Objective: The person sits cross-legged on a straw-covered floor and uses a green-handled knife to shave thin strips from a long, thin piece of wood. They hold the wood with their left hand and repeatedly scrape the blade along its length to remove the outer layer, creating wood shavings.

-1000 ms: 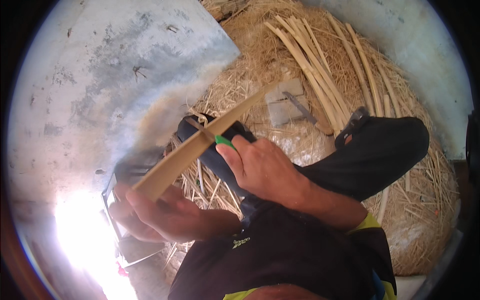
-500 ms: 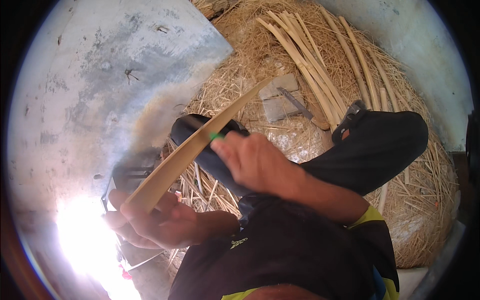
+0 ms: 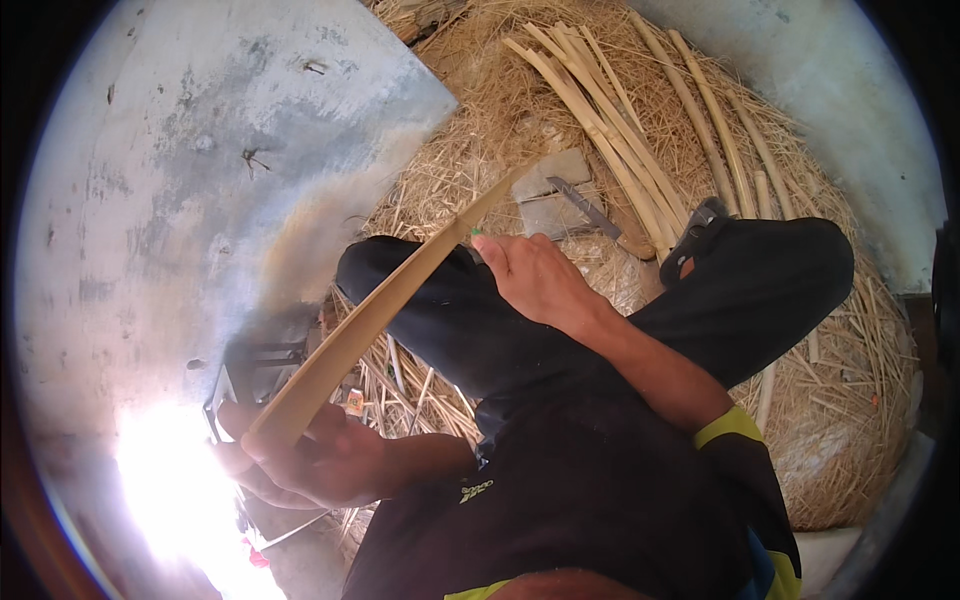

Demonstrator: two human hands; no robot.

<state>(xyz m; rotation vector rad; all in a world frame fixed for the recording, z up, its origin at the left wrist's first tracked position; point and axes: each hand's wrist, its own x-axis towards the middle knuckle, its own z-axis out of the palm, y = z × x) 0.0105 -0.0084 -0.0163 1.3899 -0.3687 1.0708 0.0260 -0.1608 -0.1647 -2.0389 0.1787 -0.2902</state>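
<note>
A long, pale bamboo strip [image 3: 362,325] slants from near left up toward the middle, its concave face upward. My left hand [image 3: 315,465] is closed around its near end, thumb along the edge. My right hand [image 3: 543,280] is closed on a small tool with a green handle [image 3: 476,232], held against the strip's right edge in its far half. Most of this tool is hidden behind my fingers and the strip. A knife [image 3: 590,208] with a dark blade and wooden handle lies beyond my right hand, partly on grey blocks [image 3: 553,172].
Several split bamboo strips [image 3: 600,120] lie at the far right, beside longer round poles [image 3: 697,105]. Shavings and fibre [image 3: 840,440] cover the floor. My crossed legs [image 3: 745,295] surround the work spot. A worn whitish wall [image 3: 180,180] stands on the left.
My right hand has slid away from me along the strip, toward its far end, with the green-handled tool. My left hand keeps its hold on the near end.
</note>
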